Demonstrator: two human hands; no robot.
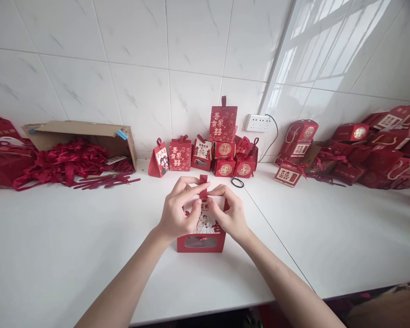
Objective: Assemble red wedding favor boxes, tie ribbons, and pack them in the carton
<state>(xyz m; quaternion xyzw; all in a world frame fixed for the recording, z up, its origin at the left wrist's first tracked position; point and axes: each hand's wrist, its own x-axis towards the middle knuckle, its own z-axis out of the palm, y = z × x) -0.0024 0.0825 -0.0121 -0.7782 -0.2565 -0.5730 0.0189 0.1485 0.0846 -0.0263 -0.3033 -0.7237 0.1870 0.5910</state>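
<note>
A red and white gift box [201, 243] with a small window and a printed couple stands upright on the white table, near its front middle. From the top of the box rises a dark red ribbon loop [203, 179]. My left hand [182, 209] pinches the box's top edge at the left of the ribbon, its index finger stretched across the loop. On the other side, my right hand [228, 212] grips the same top edge between thumb and fingers. Both hands partly cover the printed front.
Several finished red boxes [224, 150] stand by the tiled wall. An open cardboard box [80, 127] with red ribbons [71, 157] lies at left, loose ribbon strips [105, 181] before it. A black ring [237, 182] lies behind my right hand. Red boxes [382, 155] pile up at right.
</note>
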